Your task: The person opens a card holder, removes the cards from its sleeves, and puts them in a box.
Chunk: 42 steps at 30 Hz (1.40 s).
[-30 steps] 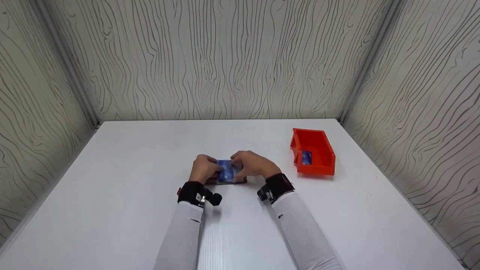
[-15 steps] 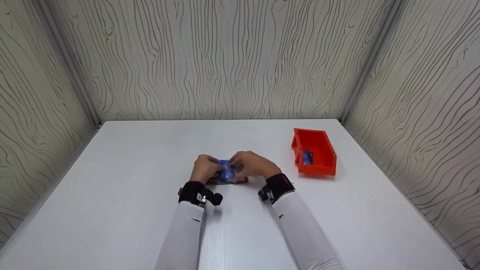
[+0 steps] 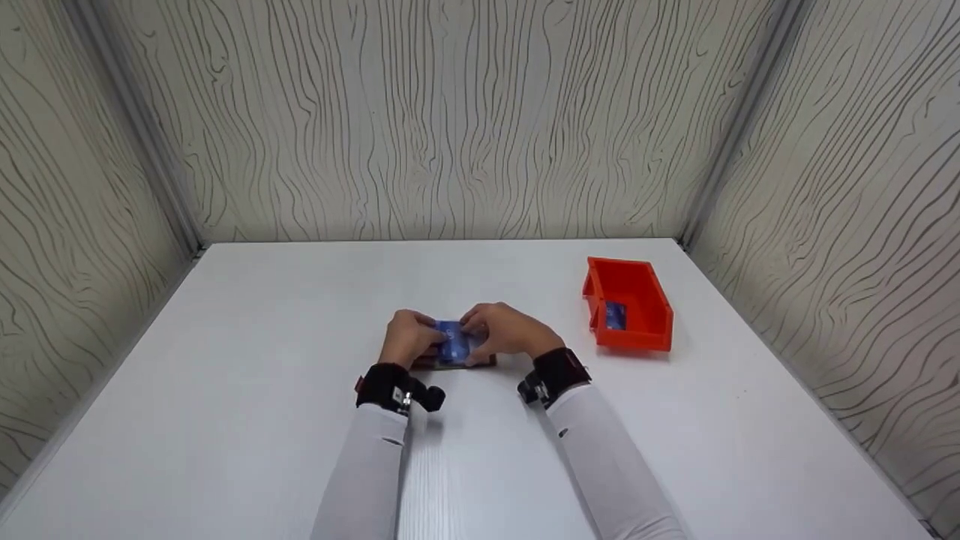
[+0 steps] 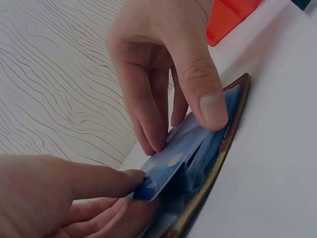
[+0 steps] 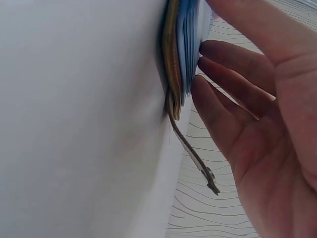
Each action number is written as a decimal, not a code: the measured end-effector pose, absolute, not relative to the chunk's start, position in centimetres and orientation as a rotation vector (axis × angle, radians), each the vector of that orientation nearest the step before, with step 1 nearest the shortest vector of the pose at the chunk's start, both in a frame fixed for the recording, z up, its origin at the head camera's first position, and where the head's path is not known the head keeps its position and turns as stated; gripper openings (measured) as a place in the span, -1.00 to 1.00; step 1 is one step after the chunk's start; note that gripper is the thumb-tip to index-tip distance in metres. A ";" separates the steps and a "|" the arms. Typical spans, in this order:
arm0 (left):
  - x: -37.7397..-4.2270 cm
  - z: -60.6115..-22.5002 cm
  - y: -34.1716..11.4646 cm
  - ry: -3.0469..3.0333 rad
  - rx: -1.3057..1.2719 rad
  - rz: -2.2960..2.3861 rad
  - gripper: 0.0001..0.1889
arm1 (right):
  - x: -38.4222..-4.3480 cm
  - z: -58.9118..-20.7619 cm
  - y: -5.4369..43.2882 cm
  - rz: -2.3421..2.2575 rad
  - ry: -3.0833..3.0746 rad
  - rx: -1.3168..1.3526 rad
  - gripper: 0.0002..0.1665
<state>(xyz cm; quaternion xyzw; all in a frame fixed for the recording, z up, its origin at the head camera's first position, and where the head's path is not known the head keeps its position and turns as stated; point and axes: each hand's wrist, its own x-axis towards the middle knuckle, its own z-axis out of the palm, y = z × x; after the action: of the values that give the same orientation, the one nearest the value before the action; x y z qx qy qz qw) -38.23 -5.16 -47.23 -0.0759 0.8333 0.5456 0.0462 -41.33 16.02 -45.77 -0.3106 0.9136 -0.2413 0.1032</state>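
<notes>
The white table (image 3: 262, 450) spreads on all sides of the brown wallet (image 5: 171, 59). The red bin (image 3: 634, 341) stands to the right of the wallet and a little farther back. The wallet itself lies on the table, with its blue sleeves (image 5: 188, 54) upward. At the wallet's left part, the left hand (image 3: 406, 336) pinches the end of a blue card (image 3: 453, 345) between thumb and fingers. At the wallet's right part, the right hand (image 3: 514, 330) holds the sleeves between its thumb and bent fingers. The blue card is over the wallet; whether it is partly inside a sleeve, I cannot see well. To the wallet's right, a second card (image 3: 615, 316) is in the bin.
</notes>
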 end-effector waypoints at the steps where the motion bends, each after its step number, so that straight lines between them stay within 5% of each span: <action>1: -38.2 -47.2 -5.2 2.541 -0.234 1.669 -0.58 | -41.3 -45.8 16.0 -0.712 2.697 -0.919 -0.36; 42: -37.9 -47.0 -5.7 2.548 -0.137 1.606 -0.49 | -41.1 -45.7 16.2 -0.696 2.749 -0.845 -0.35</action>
<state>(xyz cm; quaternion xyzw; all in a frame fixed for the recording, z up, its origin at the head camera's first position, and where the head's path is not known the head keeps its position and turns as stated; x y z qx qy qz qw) -37.89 -5.71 -46.96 -0.0455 0.8434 0.5315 0.0634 -41.05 16.18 -45.70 -0.2844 0.9251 -0.2343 0.0914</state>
